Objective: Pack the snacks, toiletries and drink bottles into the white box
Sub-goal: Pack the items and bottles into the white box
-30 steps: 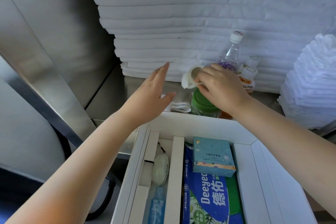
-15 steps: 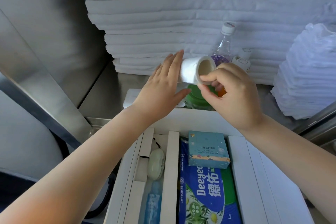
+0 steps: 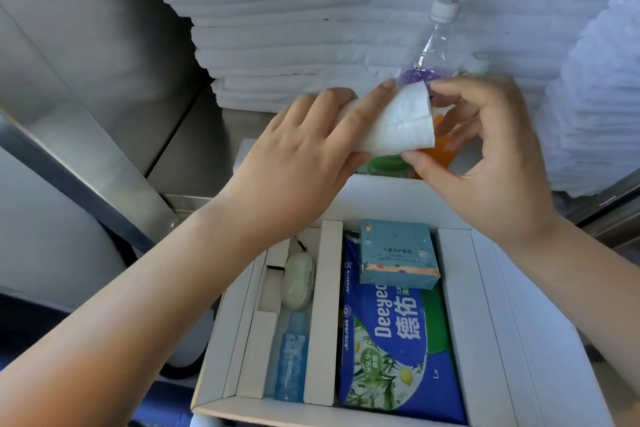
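Both hands on the white roll (image 3: 398, 121), held in the air over the far wall of the white box (image 3: 460, 288), at 12 o'clock from the box middle. My left hand (image 3: 298, 149) is wrapped round the roll's 9 o'clock end, with fingers curled over the top and thumb under. My right hand (image 3: 485, 163) pinches the 3 o'clock end between thumb and fingertips. The roll looks light and soft, with a crinkly wrap, and it probably dents if squeezed, so I judge it best to grip round the body with light pressure, not on the open end. In the box, the middle bay has the blue wipes pack (image 3: 391, 350) with the pale blue carton (image 3: 398, 256) on it at the 12 o'clock end. The narrow 9 o'clock bay has an oval white case (image 3: 298, 282) and a small blue bottle (image 3: 291, 357). The 3 o'clock side of the box looks free, so the roll likely goes there. Not packed yet, beyond the box at 12 to 1 o'clock, are the clear bottle (image 3: 434, 42), the orange bottle (image 3: 443, 146) and the green-lidded jar (image 3: 384, 163), all partly hidden by my hands. The bottles will be heavier, stiff and smooth, so grip those mid-body. A folded white stack (image 3: 311, 28) stands behind.
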Action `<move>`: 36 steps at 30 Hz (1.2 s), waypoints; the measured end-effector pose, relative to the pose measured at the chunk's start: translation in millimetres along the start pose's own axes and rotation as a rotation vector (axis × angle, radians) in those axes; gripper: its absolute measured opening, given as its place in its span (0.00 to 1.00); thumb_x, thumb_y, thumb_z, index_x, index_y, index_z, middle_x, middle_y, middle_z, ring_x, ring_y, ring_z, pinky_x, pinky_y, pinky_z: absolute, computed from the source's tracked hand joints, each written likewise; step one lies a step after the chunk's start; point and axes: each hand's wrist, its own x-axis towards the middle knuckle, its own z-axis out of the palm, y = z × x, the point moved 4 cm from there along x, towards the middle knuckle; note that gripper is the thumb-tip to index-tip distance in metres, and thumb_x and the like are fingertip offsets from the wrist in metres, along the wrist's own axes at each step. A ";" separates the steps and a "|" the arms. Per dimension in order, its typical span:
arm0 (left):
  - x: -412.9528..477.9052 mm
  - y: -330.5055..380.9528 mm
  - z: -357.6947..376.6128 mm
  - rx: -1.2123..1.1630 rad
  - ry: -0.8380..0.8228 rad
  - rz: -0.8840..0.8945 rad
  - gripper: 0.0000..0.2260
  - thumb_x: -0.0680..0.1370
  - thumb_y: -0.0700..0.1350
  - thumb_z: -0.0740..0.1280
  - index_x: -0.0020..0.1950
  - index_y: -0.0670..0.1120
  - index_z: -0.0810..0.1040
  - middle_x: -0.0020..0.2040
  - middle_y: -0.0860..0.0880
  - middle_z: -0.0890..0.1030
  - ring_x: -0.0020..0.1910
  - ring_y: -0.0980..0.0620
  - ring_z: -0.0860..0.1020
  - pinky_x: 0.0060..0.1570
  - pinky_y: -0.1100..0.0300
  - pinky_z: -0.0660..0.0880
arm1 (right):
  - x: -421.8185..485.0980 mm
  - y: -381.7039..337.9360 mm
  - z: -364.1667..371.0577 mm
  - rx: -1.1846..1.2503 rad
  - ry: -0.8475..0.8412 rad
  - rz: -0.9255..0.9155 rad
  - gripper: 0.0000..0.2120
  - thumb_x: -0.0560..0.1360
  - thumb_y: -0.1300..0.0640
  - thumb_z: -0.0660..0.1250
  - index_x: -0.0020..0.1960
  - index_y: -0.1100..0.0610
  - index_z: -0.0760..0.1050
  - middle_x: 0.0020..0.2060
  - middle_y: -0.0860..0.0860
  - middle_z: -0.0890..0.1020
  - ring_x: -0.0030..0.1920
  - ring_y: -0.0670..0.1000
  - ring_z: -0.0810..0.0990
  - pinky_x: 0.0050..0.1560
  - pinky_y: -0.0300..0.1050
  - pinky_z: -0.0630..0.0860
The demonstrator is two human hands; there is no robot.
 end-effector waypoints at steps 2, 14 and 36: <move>-8.3 2.3 -3.6 -0.015 -0.078 -0.005 0.24 0.81 0.52 0.52 0.76 0.46 0.55 0.61 0.43 0.73 0.53 0.43 0.73 0.57 0.50 0.71 | -1.4 -1.4 -2.2 -0.075 -0.045 -0.109 0.26 0.70 0.55 0.74 0.64 0.63 0.70 0.58 0.53 0.68 0.56 0.50 0.74 0.55 0.43 0.74; -66.3 11.4 -0.9 -0.115 -0.357 0.017 0.27 0.79 0.61 0.46 0.76 0.53 0.55 0.54 0.54 0.76 0.37 0.52 0.78 0.31 0.62 0.65 | -33.3 -6.1 27.6 -0.019 -0.714 -0.029 0.31 0.68 0.37 0.68 0.66 0.46 0.66 0.56 0.38 0.74 0.53 0.38 0.74 0.53 0.34 0.70; -109.6 15.4 18.5 -0.031 -0.626 0.082 0.13 0.77 0.58 0.60 0.60 0.59 0.65 0.55 0.59 0.69 0.47 0.59 0.67 0.46 0.64 0.62 | -50.4 -47.5 129.4 0.274 -1.302 0.089 0.19 0.68 0.53 0.76 0.53 0.47 0.70 0.43 0.38 0.78 0.44 0.38 0.77 0.45 0.34 0.74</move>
